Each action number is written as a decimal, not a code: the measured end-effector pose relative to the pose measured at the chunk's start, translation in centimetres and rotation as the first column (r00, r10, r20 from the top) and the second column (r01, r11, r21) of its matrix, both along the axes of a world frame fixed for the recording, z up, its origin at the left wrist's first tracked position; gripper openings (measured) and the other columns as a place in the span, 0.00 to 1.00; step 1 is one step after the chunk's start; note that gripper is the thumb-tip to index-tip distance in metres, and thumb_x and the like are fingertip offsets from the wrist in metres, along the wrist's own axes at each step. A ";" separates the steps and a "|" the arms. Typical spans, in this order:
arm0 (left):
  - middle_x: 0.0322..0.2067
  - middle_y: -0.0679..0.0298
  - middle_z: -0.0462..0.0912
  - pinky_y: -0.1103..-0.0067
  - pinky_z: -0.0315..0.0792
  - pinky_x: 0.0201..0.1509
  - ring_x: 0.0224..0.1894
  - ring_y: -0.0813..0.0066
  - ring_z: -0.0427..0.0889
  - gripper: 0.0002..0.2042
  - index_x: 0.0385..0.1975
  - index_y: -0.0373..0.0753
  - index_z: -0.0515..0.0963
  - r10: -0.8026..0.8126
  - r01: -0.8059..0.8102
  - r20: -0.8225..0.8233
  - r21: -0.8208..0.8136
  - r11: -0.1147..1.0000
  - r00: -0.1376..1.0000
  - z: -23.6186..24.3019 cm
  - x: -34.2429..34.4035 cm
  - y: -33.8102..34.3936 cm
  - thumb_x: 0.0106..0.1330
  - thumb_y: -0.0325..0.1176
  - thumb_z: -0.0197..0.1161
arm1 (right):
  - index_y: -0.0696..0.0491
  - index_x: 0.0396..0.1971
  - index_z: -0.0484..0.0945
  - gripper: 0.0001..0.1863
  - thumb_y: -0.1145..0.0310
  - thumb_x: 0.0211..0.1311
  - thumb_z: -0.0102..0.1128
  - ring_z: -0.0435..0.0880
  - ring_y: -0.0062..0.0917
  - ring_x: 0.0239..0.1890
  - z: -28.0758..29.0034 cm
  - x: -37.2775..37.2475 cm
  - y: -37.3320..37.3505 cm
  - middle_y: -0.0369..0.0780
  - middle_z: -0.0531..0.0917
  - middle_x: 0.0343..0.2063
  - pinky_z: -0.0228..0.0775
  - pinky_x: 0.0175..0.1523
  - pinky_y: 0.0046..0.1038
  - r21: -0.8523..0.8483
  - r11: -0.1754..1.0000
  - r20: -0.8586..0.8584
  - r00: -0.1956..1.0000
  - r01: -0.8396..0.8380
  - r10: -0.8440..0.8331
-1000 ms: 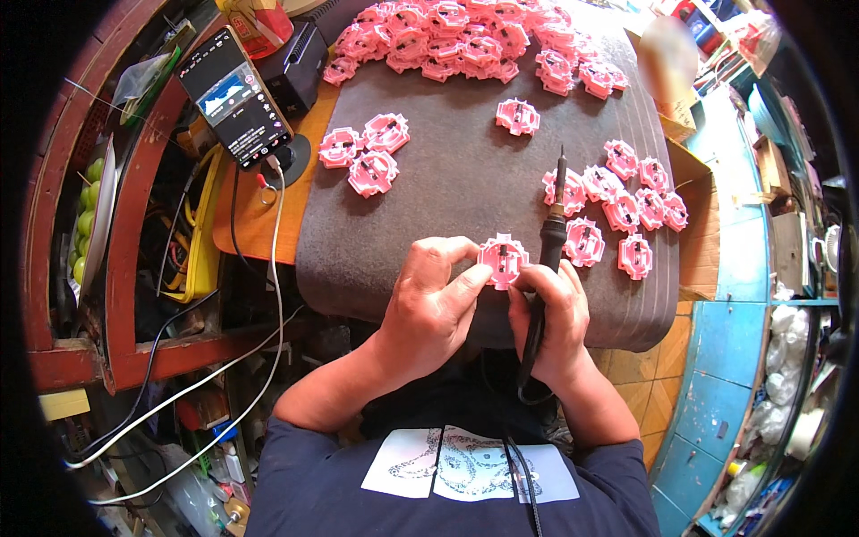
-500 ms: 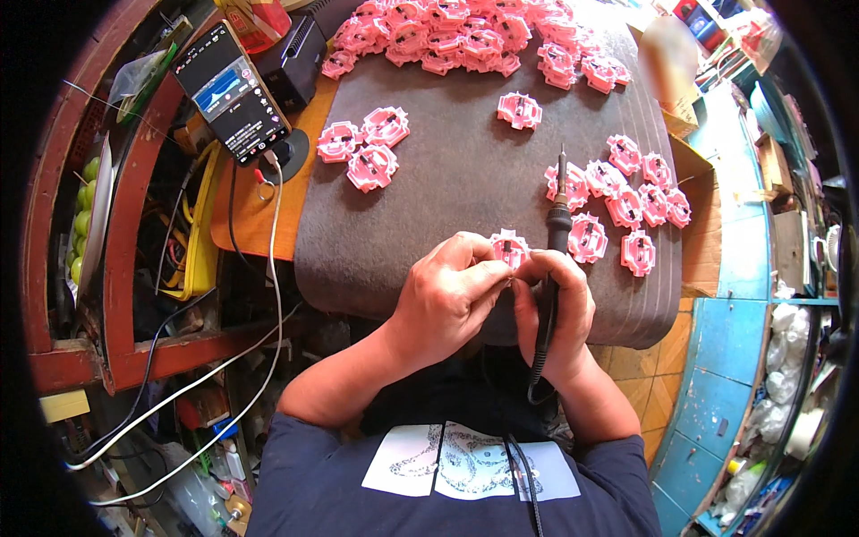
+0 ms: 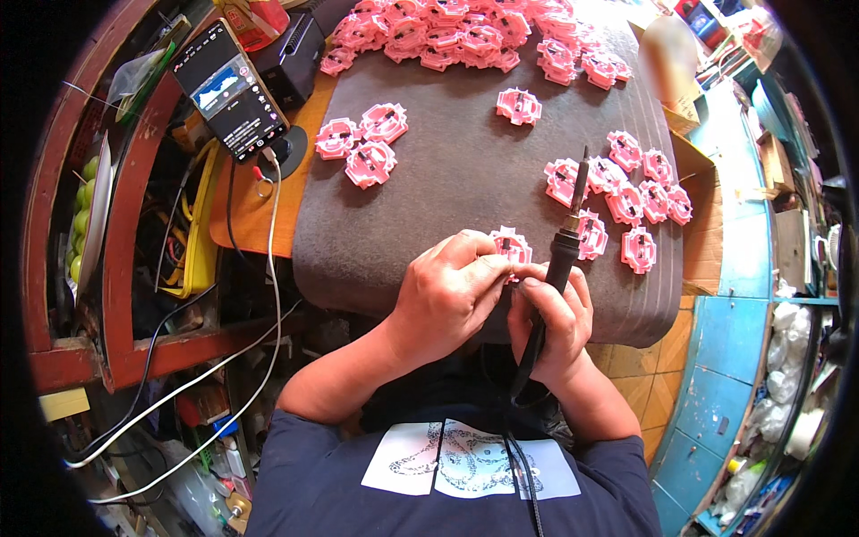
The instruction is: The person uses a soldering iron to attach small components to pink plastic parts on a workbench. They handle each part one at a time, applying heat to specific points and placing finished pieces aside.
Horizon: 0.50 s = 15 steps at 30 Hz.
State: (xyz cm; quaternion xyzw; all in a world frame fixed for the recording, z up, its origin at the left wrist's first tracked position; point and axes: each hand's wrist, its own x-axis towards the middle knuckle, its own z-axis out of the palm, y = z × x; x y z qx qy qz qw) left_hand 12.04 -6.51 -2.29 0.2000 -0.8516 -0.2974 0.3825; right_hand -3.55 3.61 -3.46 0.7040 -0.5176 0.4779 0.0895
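Observation:
Near the front edge of the dark mat, my left hand [image 3: 450, 288] pinches a small pink plastic part [image 3: 510, 243] with dark pieces in its middle. Close against it is my right hand [image 3: 555, 315], its fingers closed round a black-handled soldering iron [image 3: 562, 255] whose tip points up and away. The right thumb and fingertips meet at the part's near side; any small thing between them is hidden. Beyond the iron lie several like pink parts [image 3: 625, 204] on the right. One lone pink part [image 3: 519, 106] lies farther back, and three more [image 3: 370, 164] sit together on the left.
A large heap of pink parts [image 3: 447, 36] covers the mat's far end. On the left, a phone [image 3: 230, 89] stands on a holder with a white cable [image 3: 277, 210] hanging from it. The iron's black cord [image 3: 528, 465] runs down over my shirt. Blue shelving [image 3: 716, 358] flanks the right.
The soldering iron has swung, its tip leaning further right and its handle tilting across my right palm. My right hand has turned slightly. The pink part stays in my left fingers.

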 end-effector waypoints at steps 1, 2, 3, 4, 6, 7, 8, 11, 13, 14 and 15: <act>0.39 0.56 0.83 0.67 0.82 0.42 0.39 0.56 0.87 0.12 0.43 0.36 0.85 0.002 -0.002 -0.012 0.005 1.000 1.000 0.0 0.0 0.1 0.59 0.20 0.73 | 0.56 0.56 0.70 0.26 0.85 0.58 0.66 0.86 0.44 0.38 -0.1 0.0 0.0 0.51 0.87 0.45 0.79 0.47 0.44 -0.005 1.000 0.002 1.000 -0.009 0.009; 0.39 0.56 0.83 0.67 0.82 0.43 0.39 0.56 0.87 0.12 0.43 0.36 0.86 0.002 -0.001 -0.017 0.017 1.000 1.000 0.0 0.0 0.1 0.59 0.19 0.73 | 0.56 0.56 0.71 0.26 0.85 0.58 0.66 0.86 0.44 0.38 -0.2 0.0 0.0 0.51 0.87 0.45 0.79 0.47 0.44 0.001 1.000 0.007 1.000 -0.009 0.009; 0.39 0.56 0.83 0.68 0.82 0.43 0.39 0.56 0.87 0.12 0.43 0.36 0.86 0.002 -0.001 -0.023 0.030 1.000 1.000 -0.1 0.0 0.1 0.59 0.19 0.73 | 0.56 0.56 0.71 0.26 0.85 0.58 0.66 0.86 0.44 0.38 -0.2 0.0 0.0 0.51 0.87 0.45 0.79 0.47 0.44 0.008 1.000 0.012 1.000 -0.009 0.009; 0.39 0.56 0.83 0.68 0.82 0.43 0.39 0.56 0.87 0.12 0.43 0.36 0.86 -0.001 0.002 -0.028 0.043 0.999 1.000 -0.1 0.0 0.2 0.59 0.19 0.73 | 0.56 0.56 0.71 0.26 0.85 0.58 0.66 0.86 0.44 0.38 -0.2 0.1 0.1 0.51 0.86 0.45 0.79 0.47 0.44 0.014 1.000 0.017 1.000 -0.006 0.006; 0.40 0.58 0.83 0.67 0.82 0.42 0.39 0.57 0.87 0.13 0.44 0.39 0.87 -0.001 0.002 -0.024 0.043 0.999 1.000 0.0 0.0 0.1 0.58 0.21 0.73 | 0.57 0.56 0.75 0.28 0.82 0.53 0.69 0.86 0.44 0.41 -0.7 0.2 0.0 0.50 0.87 0.47 0.78 0.48 0.43 -0.003 1.000 0.059 0.998 -0.001 0.001; 0.40 0.59 0.84 0.67 0.82 0.41 0.39 0.58 0.88 0.14 0.45 0.40 0.87 -0.003 0.004 -0.022 0.043 0.999 1.000 0.0 0.0 0.0 0.58 0.22 0.73 | 0.57 0.56 0.77 0.29 0.81 0.51 0.71 0.86 0.44 0.42 -0.9 0.2 0.0 0.49 0.87 0.48 0.78 0.49 0.43 -0.011 1.000 0.081 0.997 0.004 -0.003; 0.40 0.58 0.84 0.67 0.82 0.41 0.39 0.58 0.87 0.14 0.45 0.40 0.87 -0.009 0.009 -0.015 0.052 0.999 1.000 0.0 0.1 0.0 0.58 0.22 0.73 | 0.57 0.56 0.77 0.29 0.81 0.50 0.72 0.86 0.44 0.42 -0.9 0.2 0.0 0.49 0.87 0.48 0.78 0.49 0.43 0.001 1.000 0.077 0.997 0.002 -0.002; 0.40 0.58 0.83 0.66 0.82 0.42 0.39 0.56 0.87 0.12 0.44 0.39 0.87 -0.013 0.013 -0.003 0.070 0.997 1.000 -0.2 0.0 -0.1 0.60 0.22 0.72 | 0.57 0.55 0.79 0.30 0.81 0.46 0.72 0.86 0.44 0.43 -0.9 0.1 0.0 0.48 0.87 0.47 0.78 0.49 0.42 0.020 1.000 0.076 0.997 -0.010 0.008; 0.40 0.57 0.83 0.66 0.81 0.42 0.39 0.54 0.87 0.11 0.43 0.39 0.86 -0.004 0.005 -0.006 0.065 0.998 1.000 -0.1 -0.2 -0.1 0.61 0.23 0.72 | 0.58 0.54 0.79 0.29 0.81 0.48 0.72 0.86 0.44 0.42 -0.9 0.1 -0.1 0.48 0.87 0.46 0.78 0.49 0.42 0.012 1.000 0.103 0.995 -0.008 0.006; 0.40 0.57 0.83 0.65 0.81 0.43 0.39 0.54 0.87 0.10 0.42 0.38 0.85 -0.010 0.008 0.017 0.079 0.997 1.000 0.0 -0.3 -0.1 0.62 0.23 0.71 | 0.58 0.54 0.79 0.28 0.80 0.50 0.72 0.86 0.44 0.41 -0.9 0.0 -0.1 0.48 0.87 0.45 0.78 0.48 0.42 0.007 1.000 0.115 0.993 -0.006 0.005; 0.40 0.57 0.83 0.65 0.81 0.43 0.39 0.53 0.87 0.09 0.42 0.38 0.85 -0.016 0.012 0.041 0.092 0.996 0.999 0.1 -0.2 0.0 0.62 0.23 0.71 | 0.58 0.54 0.78 0.26 0.80 0.53 0.72 0.86 0.43 0.40 -0.8 -0.2 0.1 0.47 0.88 0.44 0.78 0.47 0.42 -0.013 1.000 0.133 0.991 -0.018 0.020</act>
